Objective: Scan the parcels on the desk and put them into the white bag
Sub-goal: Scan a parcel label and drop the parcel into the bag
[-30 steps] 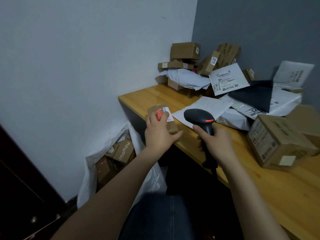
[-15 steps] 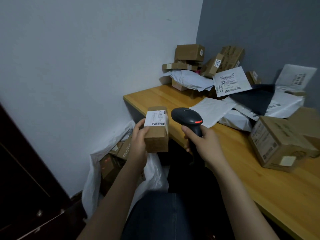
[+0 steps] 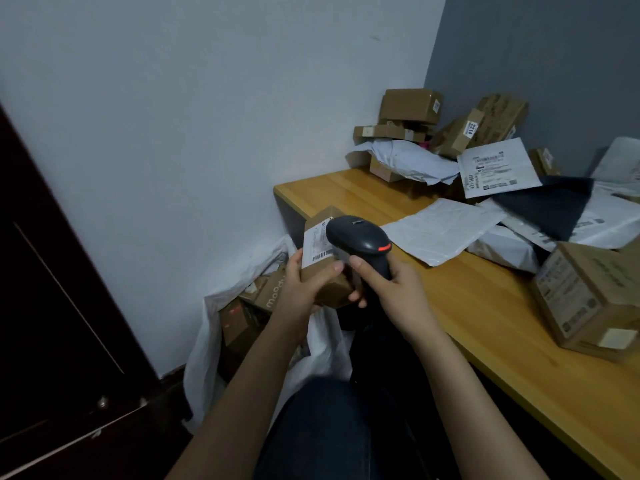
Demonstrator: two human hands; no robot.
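My left hand grips a small brown cardboard parcel with a white barcode label facing up, held off the desk's left end. My right hand holds a black barcode scanner by its handle; the scanner head sits right over the label and covers part of it, with a red light on its side. Below the parcel, on the floor, stands the white bag, open, with several brown boxes inside.
The wooden desk carries several cardboard boxes stacked at the back corner, white and dark mailer bags, and a large brown box at the right. A dark door is at the left. My knee in dark trousers is below.
My left hand lifted the small parcel off the desk edge and turned its label up. My right hand brought the scanner left, until its head is over the label.
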